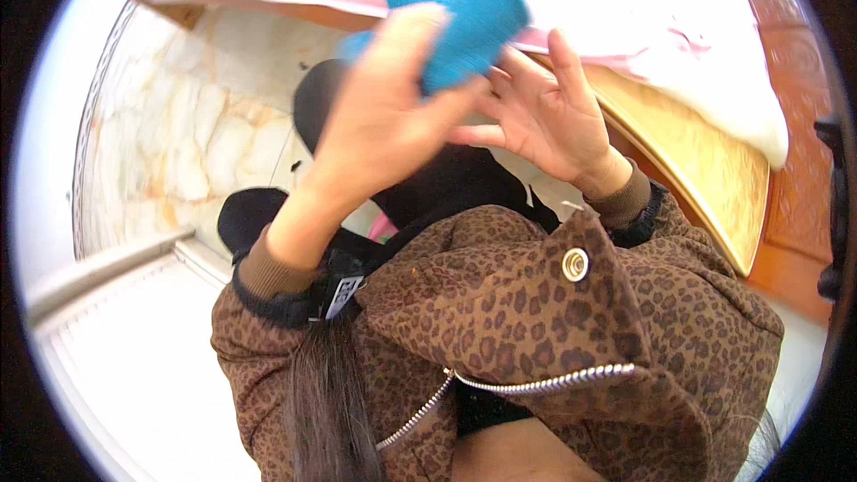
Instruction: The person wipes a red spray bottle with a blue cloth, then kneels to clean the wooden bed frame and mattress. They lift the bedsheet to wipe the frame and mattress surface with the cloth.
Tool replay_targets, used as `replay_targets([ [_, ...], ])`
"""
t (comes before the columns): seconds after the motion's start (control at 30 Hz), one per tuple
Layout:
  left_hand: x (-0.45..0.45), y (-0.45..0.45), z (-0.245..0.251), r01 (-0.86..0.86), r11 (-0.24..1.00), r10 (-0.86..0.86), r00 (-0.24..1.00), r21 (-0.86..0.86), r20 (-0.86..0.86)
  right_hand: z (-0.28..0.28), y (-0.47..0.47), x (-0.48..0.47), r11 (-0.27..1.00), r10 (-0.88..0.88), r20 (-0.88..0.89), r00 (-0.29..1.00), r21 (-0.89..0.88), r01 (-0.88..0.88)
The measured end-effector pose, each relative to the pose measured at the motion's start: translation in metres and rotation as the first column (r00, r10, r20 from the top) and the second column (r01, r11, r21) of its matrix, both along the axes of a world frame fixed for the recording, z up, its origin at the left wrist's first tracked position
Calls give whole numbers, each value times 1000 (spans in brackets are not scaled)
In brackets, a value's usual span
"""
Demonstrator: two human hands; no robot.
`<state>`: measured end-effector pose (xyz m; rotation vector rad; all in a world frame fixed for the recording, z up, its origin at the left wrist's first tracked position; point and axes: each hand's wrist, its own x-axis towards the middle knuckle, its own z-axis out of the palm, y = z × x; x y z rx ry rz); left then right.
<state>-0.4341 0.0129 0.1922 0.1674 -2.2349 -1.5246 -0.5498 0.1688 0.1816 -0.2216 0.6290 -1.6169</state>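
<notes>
Blurred by motion, my left hand (385,107) grips a bright blue knitted item (479,23) between thumb and fingers. It looks sock-like, but its folds do not settle what it is. One rounded end rises beyond the knuckles, and a smaller blue part shows to the left of the hand. My right hand (549,110) is close on the right, palm turned up and thumb raised, with its fingers spread. Some of its fingertips are hidden behind the left thumb and the blue fabric, so whether they touch the fabric is unclear.
Beyond my hands lies a pink-and-white cloth (649,7) over a surface with a wooden side (696,154). Marble-patterned floor tiles (194,127) extend at left. Carved reddish-brown wood (793,80) stands at far right. My dark-clad legs (455,181) are beneath my hands.
</notes>
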Motion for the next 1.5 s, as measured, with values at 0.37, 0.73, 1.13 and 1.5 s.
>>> replay_targets([
  [0.37, -119, 56, -69, 912, 356, -881, 255, 202, 399, -78, 167, 17, 489, -771, -107, 628, 533, 691],
  [0.73, -176, 103, -134, 744, 477, -810, 165, 468, 563, -106, 150, -51, 338, -940, 134, 314, 488, 805],
  [1.13, -140, 27, -155, 369, 852, -500, 365, 371, 785, -134, 43, -55, 658, -728, 583, 359, 451, 602],
  [1.5, -67, -107, -107, -14, 983, -76, 875, 183, 477, -131, -132, -20, 808, -419, 793, 442, 103, 580],
])
